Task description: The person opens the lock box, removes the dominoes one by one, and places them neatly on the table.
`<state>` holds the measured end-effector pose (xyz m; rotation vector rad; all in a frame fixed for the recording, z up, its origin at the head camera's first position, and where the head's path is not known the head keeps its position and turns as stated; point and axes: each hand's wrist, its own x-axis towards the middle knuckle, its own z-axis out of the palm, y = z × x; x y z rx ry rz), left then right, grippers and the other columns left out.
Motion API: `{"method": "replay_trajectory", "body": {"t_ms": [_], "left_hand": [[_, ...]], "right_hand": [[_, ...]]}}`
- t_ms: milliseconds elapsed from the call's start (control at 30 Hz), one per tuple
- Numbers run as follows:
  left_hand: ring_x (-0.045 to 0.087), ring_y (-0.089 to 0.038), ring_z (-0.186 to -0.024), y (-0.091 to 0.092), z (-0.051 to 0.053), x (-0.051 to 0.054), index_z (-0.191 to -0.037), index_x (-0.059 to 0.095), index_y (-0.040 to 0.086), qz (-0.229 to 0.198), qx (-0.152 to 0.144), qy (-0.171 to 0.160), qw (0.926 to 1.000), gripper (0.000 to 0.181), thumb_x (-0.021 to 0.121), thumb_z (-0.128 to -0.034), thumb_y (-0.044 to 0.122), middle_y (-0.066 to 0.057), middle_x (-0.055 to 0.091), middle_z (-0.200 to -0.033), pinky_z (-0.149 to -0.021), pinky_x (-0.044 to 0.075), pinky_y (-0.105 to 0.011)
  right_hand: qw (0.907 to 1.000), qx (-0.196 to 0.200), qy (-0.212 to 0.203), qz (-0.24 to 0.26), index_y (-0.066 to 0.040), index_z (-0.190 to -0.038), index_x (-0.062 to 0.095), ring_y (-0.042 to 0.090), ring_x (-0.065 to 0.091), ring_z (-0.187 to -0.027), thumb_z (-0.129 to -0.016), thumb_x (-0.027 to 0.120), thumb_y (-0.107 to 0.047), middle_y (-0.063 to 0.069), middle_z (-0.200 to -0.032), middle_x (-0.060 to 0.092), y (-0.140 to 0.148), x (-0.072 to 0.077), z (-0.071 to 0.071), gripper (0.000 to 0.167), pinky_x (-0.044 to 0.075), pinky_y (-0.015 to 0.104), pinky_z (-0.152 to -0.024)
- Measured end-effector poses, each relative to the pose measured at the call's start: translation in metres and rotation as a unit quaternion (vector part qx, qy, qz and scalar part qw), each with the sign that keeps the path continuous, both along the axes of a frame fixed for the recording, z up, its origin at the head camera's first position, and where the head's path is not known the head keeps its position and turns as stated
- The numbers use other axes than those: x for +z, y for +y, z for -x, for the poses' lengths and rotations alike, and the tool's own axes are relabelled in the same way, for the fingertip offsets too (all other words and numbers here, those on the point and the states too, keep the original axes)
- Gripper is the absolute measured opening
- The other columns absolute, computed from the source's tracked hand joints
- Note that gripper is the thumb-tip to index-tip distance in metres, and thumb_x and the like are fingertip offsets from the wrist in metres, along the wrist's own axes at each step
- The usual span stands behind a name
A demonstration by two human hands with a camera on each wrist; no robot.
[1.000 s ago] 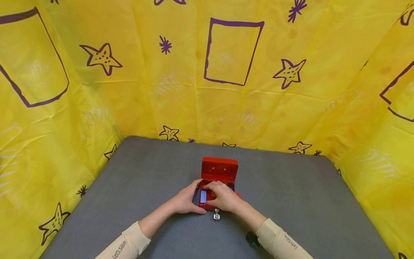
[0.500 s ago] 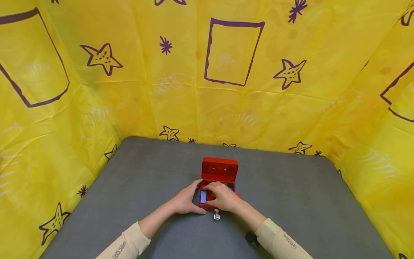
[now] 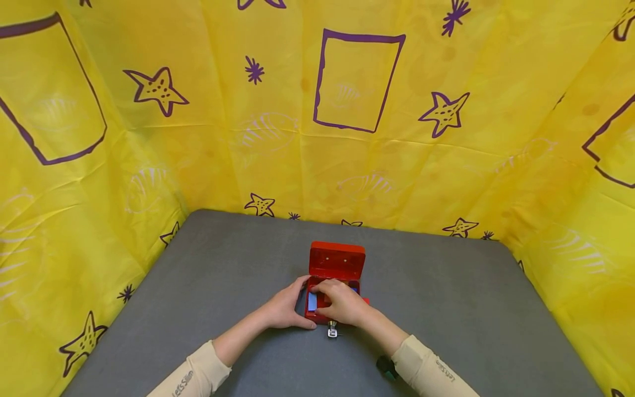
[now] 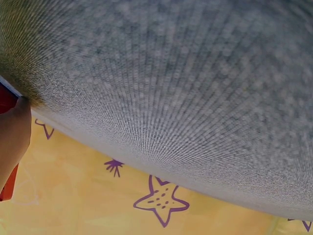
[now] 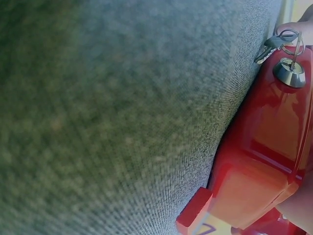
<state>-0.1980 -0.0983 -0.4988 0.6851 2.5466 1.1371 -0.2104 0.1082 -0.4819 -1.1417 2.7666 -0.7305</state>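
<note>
In the head view, a small red cash box (image 3: 317, 317) stands on the grey table with its lid (image 3: 337, 262) raised. My left hand (image 3: 286, 306) holds the box's left side, thumb by the front corner and fingertips by the back. My right hand (image 3: 343, 300) reaches over the box with curved fingers inside it. Whatever lies under those fingers is hidden. A light blue piece (image 3: 312, 301) shows in the left part of the box, beside the right fingertips. Keys (image 5: 277, 45) hang from the front lock (image 5: 289, 73) in the right wrist view.
A red block (image 5: 194, 210) lies beside the box's right side. The grey table (image 3: 238, 248) spreads around it, bounded by yellow cloth walls (image 3: 278, 160) at the back and both sides. A dark device (image 3: 386, 366) sits by the right sleeve.
</note>
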Motion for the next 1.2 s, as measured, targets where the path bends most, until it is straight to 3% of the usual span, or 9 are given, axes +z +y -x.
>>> {"method": "replay_trajectory", "body": {"t_ms": [700, 1200], "left_hand": [[0.045, -0.031, -0.128, -0.001, 0.001, -0.002, -0.148, 0.027, 0.008, 0.006, 0.0, 0.001, 1.0, 0.1, 0.085, -0.0726, 0.036, -0.013, 0.043, -0.145, -0.105, 0.038, -0.054], [0.045, -0.031, -0.127, 0.0, -0.001, 0.001, -0.148, 0.026, 0.006, -0.003, -0.005, 0.009, 0.9999, 0.102, 0.087, -0.0711, 0.033, -0.014, 0.044, -0.144, -0.103, 0.039, -0.054]], "right_hand": [[0.9999, -0.008, -0.01, 0.011, -0.009, -0.123, 0.065, 0.017, 0.058, -0.107, -0.087, 0.074, -0.02, 0.002, -0.119, 0.066, 0.005, 0.002, -0.002, 0.039, 0.048, 0.034, -0.097], [0.9976, -0.007, -0.012, 0.067, -0.007, -0.123, 0.065, 0.022, 0.061, -0.105, -0.086, 0.074, -0.018, 0.005, -0.118, 0.066, 0.017, 0.001, -0.007, 0.039, 0.051, 0.039, -0.092]]}}
